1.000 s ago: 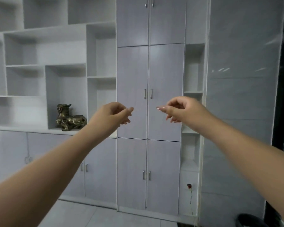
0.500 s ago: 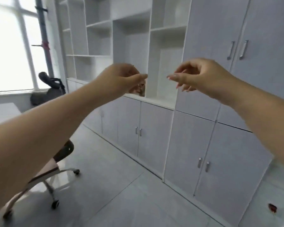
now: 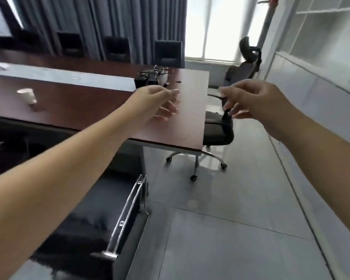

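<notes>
Room: grey curtains (image 3: 109, 23) far left, bright window (image 3: 220, 27) far centre, white cabinets (image 3: 321, 47) right, grey tiled floor (image 3: 230, 229).
Surface (image 3: 190, 126): long, reddish-brown, its right end nearest both hands.
Left hand (image 3: 158, 104): raised over that right end; grip loose, fingers half-curled, holding nothing.
Right hand (image 3: 253, 102): raised in front of the office chair (image 3: 216, 130), which stands at the surface's right edge; grip loose, holding nothing.
On surface: paper cup (image 3: 27, 96) left, black box with cables (image 3: 150, 77) far.

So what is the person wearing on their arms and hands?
Nothing at all. The left forearm and right forearm are bare, with no sleeves in view. The left hand and right hand show no gloves, rings, watch or bracelet.
</notes>
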Tool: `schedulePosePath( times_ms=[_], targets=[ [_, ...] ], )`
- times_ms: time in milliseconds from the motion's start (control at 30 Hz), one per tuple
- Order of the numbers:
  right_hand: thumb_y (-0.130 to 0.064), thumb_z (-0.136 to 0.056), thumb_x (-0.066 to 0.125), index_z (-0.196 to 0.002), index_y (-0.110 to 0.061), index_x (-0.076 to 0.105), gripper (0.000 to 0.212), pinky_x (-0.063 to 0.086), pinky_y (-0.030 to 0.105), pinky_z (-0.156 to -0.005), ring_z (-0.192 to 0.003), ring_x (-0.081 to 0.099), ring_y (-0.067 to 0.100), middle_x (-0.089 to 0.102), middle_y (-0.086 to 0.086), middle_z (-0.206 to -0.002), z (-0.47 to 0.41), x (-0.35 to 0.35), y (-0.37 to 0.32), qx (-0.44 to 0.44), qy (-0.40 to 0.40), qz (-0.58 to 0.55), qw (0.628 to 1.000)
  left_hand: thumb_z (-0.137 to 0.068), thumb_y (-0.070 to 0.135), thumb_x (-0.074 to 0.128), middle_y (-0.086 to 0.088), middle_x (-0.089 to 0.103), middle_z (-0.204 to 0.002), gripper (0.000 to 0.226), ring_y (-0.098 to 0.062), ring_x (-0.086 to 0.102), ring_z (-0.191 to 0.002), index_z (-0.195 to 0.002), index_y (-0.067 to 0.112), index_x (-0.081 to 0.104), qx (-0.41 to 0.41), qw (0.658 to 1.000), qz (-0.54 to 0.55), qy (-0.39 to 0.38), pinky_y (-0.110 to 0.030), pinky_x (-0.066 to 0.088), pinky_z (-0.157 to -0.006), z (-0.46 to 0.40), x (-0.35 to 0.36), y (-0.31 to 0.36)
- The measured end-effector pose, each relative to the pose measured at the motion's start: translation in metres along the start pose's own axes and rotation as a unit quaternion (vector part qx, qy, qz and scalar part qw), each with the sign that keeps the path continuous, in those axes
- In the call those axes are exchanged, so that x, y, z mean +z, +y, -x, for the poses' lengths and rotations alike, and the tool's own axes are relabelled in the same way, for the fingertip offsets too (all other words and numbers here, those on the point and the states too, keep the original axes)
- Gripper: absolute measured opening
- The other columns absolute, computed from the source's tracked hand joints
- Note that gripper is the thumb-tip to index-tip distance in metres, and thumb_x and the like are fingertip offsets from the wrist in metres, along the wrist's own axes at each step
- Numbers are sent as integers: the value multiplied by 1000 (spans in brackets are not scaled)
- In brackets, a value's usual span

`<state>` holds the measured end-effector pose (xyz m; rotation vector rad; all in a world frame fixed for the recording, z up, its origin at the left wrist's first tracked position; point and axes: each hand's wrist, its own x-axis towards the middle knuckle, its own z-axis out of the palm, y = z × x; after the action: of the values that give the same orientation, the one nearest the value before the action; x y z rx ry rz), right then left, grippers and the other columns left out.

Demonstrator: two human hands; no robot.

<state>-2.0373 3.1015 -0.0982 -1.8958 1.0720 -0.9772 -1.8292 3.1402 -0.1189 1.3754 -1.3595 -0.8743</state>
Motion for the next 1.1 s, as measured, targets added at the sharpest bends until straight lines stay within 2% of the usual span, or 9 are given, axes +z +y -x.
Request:
schedulePosePath(
  times_ms=[167, 233, 333, 500, 700, 767, 867, 1000, 1100],
  targets=[
    [-35, -84, 64, -87, -14, 63, 22, 53, 30, -76, -63, 58, 11, 63, 1, -73, -61, 109, 60, 49, -118, -76, 989, -93, 28, 53, 4, 64, -59, 21, -11, 59, -61, -77, 16, 59, -166, 973, 64, 147, -23, 47, -67, -3, -36, -105],
    [-34, -85, 65, -81, -17, 62, 18, 52, 27, -71, -58, 56, 7, 61, 0, -70, -75, 150, 83, 75, -146, -89, 982, -93, 31, 52, 7, 63, -50, 23, -9, 58, -58, -74, 17, 58, -218, 953, 108, 182, -22, 47, -65, -10, -38, -141],
    [-32, -86, 64, -76, -18, 59, 18, 48, 23, -64, -52, 52, 7, 59, 0, -65, -92, 209, 119, 139, -186, -89, 968, -94, 31, 50, 8, 62, -48, 24, -8, 58, -59, -74, 18, 57, -263, 923, 169, 225, -18, 46, -58, -24, -41, -186],
    [-39, -85, 64, -77, -22, 60, 19, 53, 29, -73, -57, 56, 9, 61, -3, -66, -109, 261, 172, 223, -242, -66, 942, -93, 31, 50, 6, 64, -53, 25, -8, 60, -58, -74, 18, 58, -302, 884, 209, 288, -17, 46, -54, -29, -55, -242],
    [-35, -87, 63, -77, -16, 59, 22, 45, 19, -54, -50, 49, 9, 56, -1, -63, -121, 301, 229, 342, -271, -85, 896, -94, 30, 50, 8, 63, -52, 24, -5, 58, -55, -73, 19, 56, -393, 843, 182, 318, -18, 46, -58, -33, -52, -306],
    [-34, -88, 63, -75, -15, 58, 23, 42, 18, -51, -51, 46, 10, 53, 0, -63, -125, 319, 256, 398, -274, -91, 871, -94, 30, 50, 4, 63, -64, 23, -7, 56, -60, -74, 19, 55, -444, 826, 152, 312, -19, 45, -60, -33, -44, -335],
    [-34, -90, 60, -79, -14, 54, 24, 45, 17, -53, -55, 48, 9, 53, -1, -69, -130, 346, 293, 475, -303, -68, 823, -91, 36, 54, 2, 60, -86, 21, -13, 54, -76, -83, 18, 61, -494, 826, 30, 270, -27, 47, -73, -32, -30, -384],
    [-38, -89, 59, -112, -8, 55, 38, 47, 14, -51, -61, 50, 9, 53, 1, -79, -135, 385, 343, 540, -356, -28, 762, -87, 41, 59, 2, 56, -124, 38, -15, 51, -114, -117, 18, 58, -534, 791, -33, 298, -27, 40, -95, -37, -15, -435],
    [-44, -88, 59, -115, -8, 54, 46, 51, 22, -71, -74, 55, 13, 56, 4, -94, -149, 410, 365, 560, -382, -17, 735, -87, 46, 57, 3, 48, -138, 51, -16, 44, -127, -131, 22, 50, -559, 769, -15, 310, -29, 35, -106, -47, -10, -463]
  ],
)
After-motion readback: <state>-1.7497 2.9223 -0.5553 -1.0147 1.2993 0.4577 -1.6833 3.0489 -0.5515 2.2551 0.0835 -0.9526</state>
